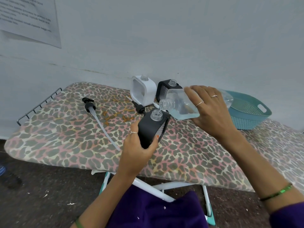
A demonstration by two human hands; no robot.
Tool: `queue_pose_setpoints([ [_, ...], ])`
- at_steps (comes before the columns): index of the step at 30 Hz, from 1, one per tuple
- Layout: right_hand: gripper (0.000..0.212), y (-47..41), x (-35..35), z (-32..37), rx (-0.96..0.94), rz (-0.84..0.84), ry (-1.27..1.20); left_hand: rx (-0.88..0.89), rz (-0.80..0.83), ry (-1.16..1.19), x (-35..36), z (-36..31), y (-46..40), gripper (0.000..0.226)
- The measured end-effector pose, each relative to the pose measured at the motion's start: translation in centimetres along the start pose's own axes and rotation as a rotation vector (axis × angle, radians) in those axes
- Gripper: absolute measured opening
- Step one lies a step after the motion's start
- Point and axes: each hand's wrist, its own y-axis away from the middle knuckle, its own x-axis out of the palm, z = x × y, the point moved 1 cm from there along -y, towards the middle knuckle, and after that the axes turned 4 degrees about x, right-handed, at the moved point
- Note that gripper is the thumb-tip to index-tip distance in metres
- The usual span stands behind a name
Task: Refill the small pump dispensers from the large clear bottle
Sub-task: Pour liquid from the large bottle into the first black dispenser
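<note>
My left fingers (139,145) grip the black square pump dispenser (152,129), tilted over the leopard-print ironing board (65,134). My right fingers (209,106) clasp the large clear plastic bottle (179,104), tipped so its mouth sits just above the dispenser's open neck; a thin stream seems to run between them. Beyond my fingers stand a white dispenser (143,90) and another black dispenser (167,88).

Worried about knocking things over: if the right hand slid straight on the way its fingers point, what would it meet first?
Probably the black dispenser at the wall; the right hand, holding the large clear bottle, points that way. Depth is unclear.
</note>
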Motion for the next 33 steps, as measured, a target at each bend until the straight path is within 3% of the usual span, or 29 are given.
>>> queue_pose_setpoints([
  [20, 0.066, -0.23, -0.28, -0.12, -0.012, -0.012, 0.003, 0.016, -0.019, 0.01, 0.08, 0.35, 0.1, 0.049],
  [33, 0.067, -0.25, -0.29, -0.34, 0.002, 0.006, 0.006, 0.013, -0.018, 0.004, 0.13, 0.42, 0.15, 0.051],
])
